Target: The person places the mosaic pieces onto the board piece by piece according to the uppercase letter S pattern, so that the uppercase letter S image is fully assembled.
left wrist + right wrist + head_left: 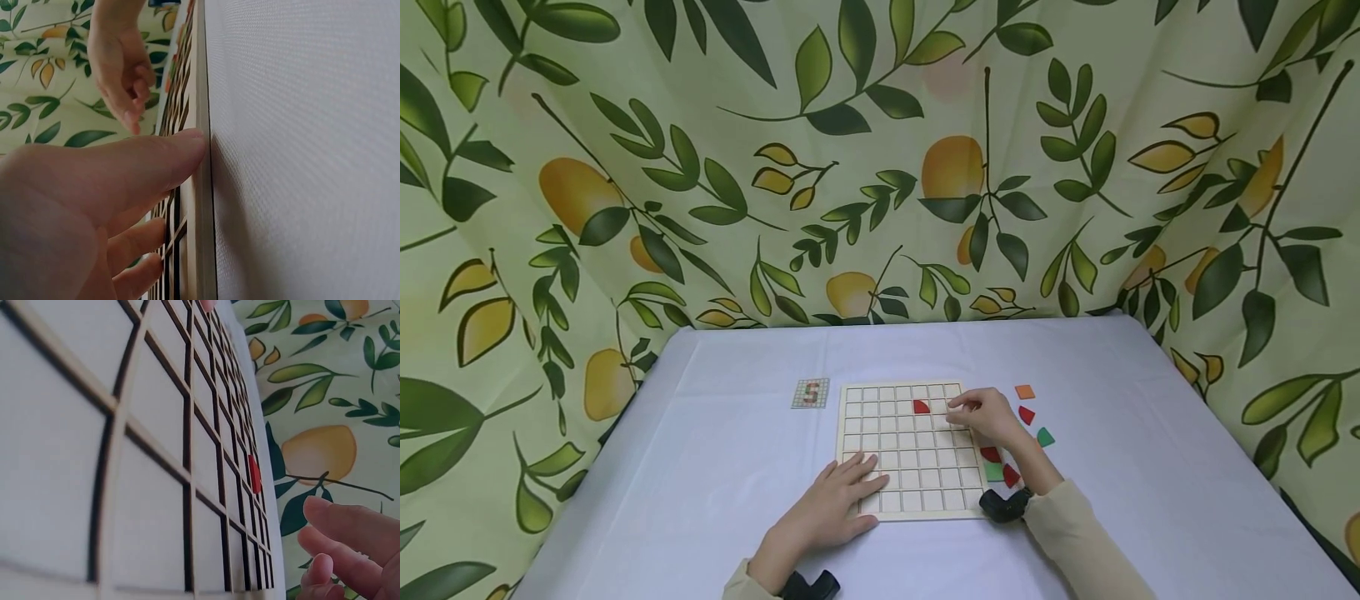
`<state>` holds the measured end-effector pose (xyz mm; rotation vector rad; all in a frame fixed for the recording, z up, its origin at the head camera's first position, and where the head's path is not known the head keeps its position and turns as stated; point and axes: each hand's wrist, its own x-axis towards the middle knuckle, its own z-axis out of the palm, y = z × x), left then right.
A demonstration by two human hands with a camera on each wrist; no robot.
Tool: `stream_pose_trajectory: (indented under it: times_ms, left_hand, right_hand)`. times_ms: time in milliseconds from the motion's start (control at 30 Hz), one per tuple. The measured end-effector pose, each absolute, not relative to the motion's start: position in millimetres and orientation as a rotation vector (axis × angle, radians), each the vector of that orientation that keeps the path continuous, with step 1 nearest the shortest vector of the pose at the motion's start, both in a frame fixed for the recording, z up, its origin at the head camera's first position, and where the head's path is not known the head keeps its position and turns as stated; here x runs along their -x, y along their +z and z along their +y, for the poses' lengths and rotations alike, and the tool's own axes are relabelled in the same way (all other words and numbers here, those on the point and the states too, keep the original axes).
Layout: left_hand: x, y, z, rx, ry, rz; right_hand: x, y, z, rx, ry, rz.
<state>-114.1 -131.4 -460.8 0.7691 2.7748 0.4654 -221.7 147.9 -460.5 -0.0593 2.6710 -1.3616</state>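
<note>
A square wooden grid board lies on the table, its pale cells split by thin raised strips. One red quarter-round piece sits in a cell of the upper rows; it shows as a red sliver in the right wrist view. My left hand rests on the board's lower left corner, fingers spread over the cells and thumb at the near edge. Over the upper right edge hovers my right hand, its fingers loosely bent, and no piece shows between the fingertips in the right wrist view.
Right of the board lie an orange square, red pieces and green pieces, some partly behind the right wrist. A small gridded pattern card is off the upper left corner. Behind the white table hangs a leaf-print curtain.
</note>
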Motion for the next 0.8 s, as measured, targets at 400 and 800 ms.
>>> stream_pose_trajectory:
  times_ms: [400, 800]
  left_hand:
    - [114, -461, -133, -0.768, 0.464, 2.78]
    - [114, -461, -132, -0.762, 0.494, 2.765]
  right_hand:
    - [207, -456, 170, 0.041, -1.306, 2.701]
    - [193, -458, 201, 0.036, -1.346, 2.643]
